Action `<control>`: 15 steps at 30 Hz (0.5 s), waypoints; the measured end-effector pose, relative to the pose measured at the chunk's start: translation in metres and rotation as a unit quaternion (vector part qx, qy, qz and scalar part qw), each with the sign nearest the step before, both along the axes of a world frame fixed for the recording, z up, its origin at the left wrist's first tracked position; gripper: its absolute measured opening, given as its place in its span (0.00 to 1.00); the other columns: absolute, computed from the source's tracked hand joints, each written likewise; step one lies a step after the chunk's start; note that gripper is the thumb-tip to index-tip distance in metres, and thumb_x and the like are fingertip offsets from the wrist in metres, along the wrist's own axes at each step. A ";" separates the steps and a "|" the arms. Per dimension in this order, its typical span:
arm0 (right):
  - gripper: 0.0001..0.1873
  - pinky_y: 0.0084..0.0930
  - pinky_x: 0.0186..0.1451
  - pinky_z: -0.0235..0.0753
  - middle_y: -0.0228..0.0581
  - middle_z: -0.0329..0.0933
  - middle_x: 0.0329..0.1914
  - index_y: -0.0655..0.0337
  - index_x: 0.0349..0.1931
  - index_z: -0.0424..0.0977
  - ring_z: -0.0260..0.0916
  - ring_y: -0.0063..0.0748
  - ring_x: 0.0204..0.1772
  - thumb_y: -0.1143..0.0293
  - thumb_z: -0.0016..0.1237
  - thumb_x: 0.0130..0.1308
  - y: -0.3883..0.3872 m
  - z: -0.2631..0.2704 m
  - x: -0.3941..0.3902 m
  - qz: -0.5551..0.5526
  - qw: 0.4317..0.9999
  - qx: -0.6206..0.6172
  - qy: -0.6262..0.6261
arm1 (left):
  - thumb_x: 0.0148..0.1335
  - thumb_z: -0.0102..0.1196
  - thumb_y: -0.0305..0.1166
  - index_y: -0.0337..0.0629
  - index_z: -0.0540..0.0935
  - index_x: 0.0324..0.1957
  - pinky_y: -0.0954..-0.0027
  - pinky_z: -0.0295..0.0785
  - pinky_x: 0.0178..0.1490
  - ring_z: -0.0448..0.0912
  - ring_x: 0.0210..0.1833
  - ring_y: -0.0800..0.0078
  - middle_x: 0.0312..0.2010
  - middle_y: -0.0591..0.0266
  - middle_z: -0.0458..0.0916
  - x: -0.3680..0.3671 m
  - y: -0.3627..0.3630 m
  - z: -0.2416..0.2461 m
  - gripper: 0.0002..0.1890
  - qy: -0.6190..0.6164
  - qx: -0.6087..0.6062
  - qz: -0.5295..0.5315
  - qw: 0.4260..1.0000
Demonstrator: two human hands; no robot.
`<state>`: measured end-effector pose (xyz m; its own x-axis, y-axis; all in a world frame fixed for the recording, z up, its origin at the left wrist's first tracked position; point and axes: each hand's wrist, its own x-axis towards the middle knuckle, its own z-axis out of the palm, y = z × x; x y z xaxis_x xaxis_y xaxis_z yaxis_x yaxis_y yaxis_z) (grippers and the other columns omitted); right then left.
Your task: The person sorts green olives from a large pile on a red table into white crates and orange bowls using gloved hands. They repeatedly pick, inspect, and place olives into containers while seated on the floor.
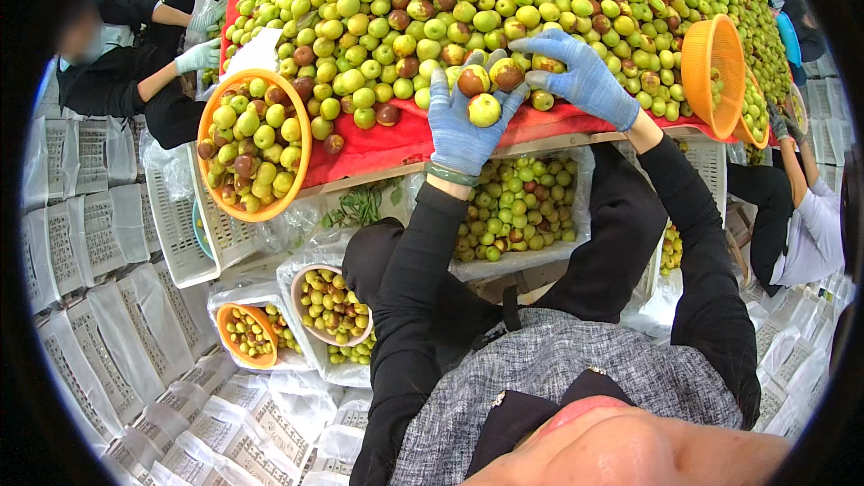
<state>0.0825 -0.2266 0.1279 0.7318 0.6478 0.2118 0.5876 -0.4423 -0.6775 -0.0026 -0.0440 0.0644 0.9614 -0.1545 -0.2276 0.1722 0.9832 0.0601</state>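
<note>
My left hand (466, 125), in a blue knit glove with grey fingertips, is palm up and cradles several green-and-brown jujubes (484, 110) at the near edge of a large heap. A green bangle circles that wrist. Just right of it, my right hand (580, 77), gloved alike, has its thumb and fingers apart over the heap beside a brownish jujube (548, 63); whether it touches that fruit I cannot tell. The heap of jujubes (432, 30) lies on a table with a red cloth (358, 148).
An orange basket (307, 148) full of jujubes stands at the table's left corner; another orange basket (732, 77) leans at the right. Below the table is a lined crate (580, 236) of jujubes. White crates (179, 229) surround me. Co-workers sit at left (121, 67) and right (810, 229).
</note>
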 end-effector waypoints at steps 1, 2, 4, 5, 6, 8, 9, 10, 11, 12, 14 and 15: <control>0.23 0.35 0.59 0.74 0.43 0.76 0.52 0.53 0.58 0.77 0.74 0.44 0.56 0.69 0.59 0.59 -0.004 0.000 -0.003 0.006 1.000 0.006 0.003 | 0.69 0.47 0.57 0.44 0.64 0.67 0.41 0.63 0.70 0.67 0.69 0.51 0.66 0.54 0.69 0.000 0.000 0.001 0.34 0.001 -0.034 -0.006 0.999; 0.23 0.35 0.59 0.74 0.43 0.77 0.51 0.53 0.57 0.77 0.75 0.44 0.55 0.69 0.60 0.59 -0.008 -0.001 -0.008 -0.004 1.000 0.005 0.011 | 0.69 0.47 0.57 0.44 0.65 0.66 0.39 0.63 0.70 0.67 0.69 0.51 0.65 0.54 0.70 0.000 -0.002 0.002 0.34 0.016 -0.034 -0.003 0.999; 0.19 0.33 0.57 0.75 0.43 0.79 0.48 0.56 0.55 0.78 0.77 0.40 0.53 0.68 0.58 0.62 -0.013 -0.004 -0.017 -0.016 0.999 0.023 0.017 | 0.69 0.48 0.57 0.43 0.67 0.64 0.36 0.61 0.70 0.68 0.68 0.50 0.64 0.54 0.71 -0.001 -0.006 0.004 0.33 0.033 -0.049 0.005 0.998; 0.19 0.32 0.57 0.75 0.44 0.80 0.48 0.56 0.55 0.78 0.78 0.39 0.53 0.68 0.57 0.63 -0.014 -0.007 -0.022 -0.041 0.998 0.030 0.043 | 0.68 0.48 0.58 0.43 0.68 0.64 0.35 0.61 0.70 0.68 0.68 0.50 0.63 0.54 0.72 -0.002 -0.008 0.004 0.32 0.030 -0.046 0.010 0.998; 0.18 0.31 0.56 0.75 0.44 0.80 0.48 0.57 0.55 0.78 0.78 0.38 0.52 0.67 0.57 0.64 -0.016 -0.009 -0.029 -0.061 0.995 0.037 0.066 | 0.68 0.49 0.58 0.43 0.69 0.63 0.34 0.61 0.70 0.68 0.68 0.50 0.63 0.53 0.73 -0.003 -0.009 0.004 0.32 0.034 -0.053 0.012 0.998; 0.16 0.26 0.51 0.77 0.39 0.81 0.45 0.59 0.53 0.78 0.78 0.29 0.47 0.66 0.55 0.67 -0.019 -0.013 -0.042 -0.103 0.986 0.061 0.119 | 0.69 0.49 0.56 0.42 0.71 0.60 0.33 0.58 0.70 0.69 0.67 0.50 0.62 0.52 0.74 -0.004 -0.011 0.005 0.30 0.045 -0.061 0.018 0.997; 0.15 0.22 0.44 0.75 0.36 0.80 0.41 0.61 0.52 0.79 0.76 0.24 0.41 0.66 0.54 0.68 -0.021 -0.014 -0.049 -0.121 0.973 0.077 0.183 | 0.69 0.49 0.55 0.42 0.71 0.60 0.33 0.58 0.71 0.69 0.67 0.50 0.62 0.52 0.74 -0.005 -0.011 0.005 0.29 0.048 -0.079 0.019 0.996; 0.14 0.19 0.37 0.74 0.33 0.78 0.38 0.62 0.51 0.79 0.74 0.19 0.36 0.67 0.54 0.69 -0.023 -0.015 -0.058 -0.140 0.954 0.096 0.248 | 0.70 0.49 0.54 0.42 0.71 0.60 0.33 0.57 0.71 0.68 0.68 0.50 0.63 0.52 0.74 -0.008 -0.010 0.006 0.28 0.052 -0.094 0.016 0.994; 0.13 0.15 0.30 0.72 0.29 0.77 0.34 0.63 0.50 0.79 0.71 0.14 0.31 0.68 0.54 0.69 -0.028 -0.014 -0.065 -0.162 0.931 0.117 0.305 | 0.70 0.49 0.53 0.42 0.72 0.59 0.33 0.57 0.72 0.68 0.68 0.50 0.63 0.52 0.73 -0.007 -0.011 0.007 0.27 0.049 -0.116 0.008 0.992; 0.13 0.16 0.31 0.72 0.28 0.76 0.30 0.63 0.48 0.79 0.70 0.13 0.30 0.67 0.54 0.69 -0.028 -0.016 -0.073 -0.154 0.948 0.137 0.243 | 0.71 0.49 0.51 0.41 0.72 0.59 0.35 0.55 0.73 0.67 0.69 0.49 0.64 0.50 0.72 -0.009 -0.011 0.009 0.26 0.020 -0.152 -0.010 0.988; 0.13 0.18 0.34 0.73 0.29 0.77 0.31 0.64 0.45 0.80 0.72 0.13 0.32 0.63 0.52 0.71 -0.041 -0.012 -0.090 -0.144 0.963 0.104 0.201 | 0.70 0.49 0.51 0.40 0.70 0.60 0.38 0.54 0.75 0.62 0.72 0.48 0.66 0.49 0.70 -0.012 -0.014 0.011 0.27 -0.016 -0.067 -0.026 0.997; 0.15 0.19 0.33 0.73 0.28 0.78 0.30 0.64 0.45 0.79 0.72 0.14 0.31 0.60 0.51 0.72 -0.049 -0.010 -0.101 -0.105 0.967 0.146 0.179 | 0.71 0.49 0.51 0.40 0.69 0.61 0.40 0.54 0.76 0.60 0.74 0.47 0.67 0.49 0.68 -0.014 -0.017 0.012 0.27 -0.016 -0.060 -0.032 0.998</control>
